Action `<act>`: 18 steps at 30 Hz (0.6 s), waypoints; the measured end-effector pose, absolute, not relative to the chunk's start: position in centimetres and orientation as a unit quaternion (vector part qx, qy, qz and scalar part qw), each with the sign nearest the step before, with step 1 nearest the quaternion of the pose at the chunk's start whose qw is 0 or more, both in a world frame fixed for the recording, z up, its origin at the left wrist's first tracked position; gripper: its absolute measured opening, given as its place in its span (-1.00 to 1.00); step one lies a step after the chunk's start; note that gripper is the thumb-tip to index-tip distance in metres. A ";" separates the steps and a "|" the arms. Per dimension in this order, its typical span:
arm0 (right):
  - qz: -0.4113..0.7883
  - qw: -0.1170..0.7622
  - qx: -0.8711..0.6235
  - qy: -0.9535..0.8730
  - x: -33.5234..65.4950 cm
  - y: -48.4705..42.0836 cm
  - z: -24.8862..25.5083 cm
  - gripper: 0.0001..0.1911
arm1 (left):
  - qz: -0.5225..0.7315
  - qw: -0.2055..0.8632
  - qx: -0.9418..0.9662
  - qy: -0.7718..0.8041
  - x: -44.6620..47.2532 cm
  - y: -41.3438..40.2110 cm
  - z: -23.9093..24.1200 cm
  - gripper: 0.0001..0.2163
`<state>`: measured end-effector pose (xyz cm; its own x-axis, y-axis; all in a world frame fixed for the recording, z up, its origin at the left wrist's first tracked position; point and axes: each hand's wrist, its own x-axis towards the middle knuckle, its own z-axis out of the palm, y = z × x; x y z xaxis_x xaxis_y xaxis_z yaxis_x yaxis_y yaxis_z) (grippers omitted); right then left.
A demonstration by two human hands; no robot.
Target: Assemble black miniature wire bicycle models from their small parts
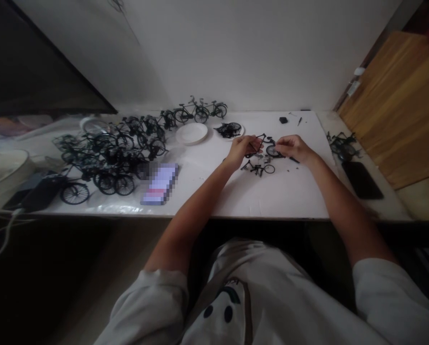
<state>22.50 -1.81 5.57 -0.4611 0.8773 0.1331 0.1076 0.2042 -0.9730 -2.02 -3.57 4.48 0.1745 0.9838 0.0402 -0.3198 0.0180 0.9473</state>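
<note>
My left hand [242, 147] is closed on the black frame of a small model bicycle [262, 142], held just above the white table [272, 196]. My right hand [292, 147] pinches the same model at its wheel end, with a thin dark tool sticking out under the fingers. A second, partly built model bicycle [259, 168] lies on the table just below both hands, with small loose parts around it.
A heap of finished black model bicycles [106, 153] fills the table's left side, with more standing at the back [198, 111]. A white plate [191, 133], a dish of black parts [229, 129], a blurred phone [160, 184], another phone [362, 179] and more bicycles [342, 145] at right.
</note>
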 end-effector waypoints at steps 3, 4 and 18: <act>0.519 0.356 -0.377 -0.679 22.3 -1.9 5.4 -0.51 | 0.526 0.610 0.470 0.361 -1.9 -3.8 4.5 -0.77; 0.521 0.352 -0.379 -0.679 22.2 -1.9 5.4 -0.49 | 0.525 0.607 0.476 0.359 -1.9 -3.7 4.4 -0.77; 0.524 0.348 -0.370 -0.683 22.1 -2.0 5.3 -0.46 | 0.513 0.578 0.529 0.350 -2.0 -3.2 3.4 -0.74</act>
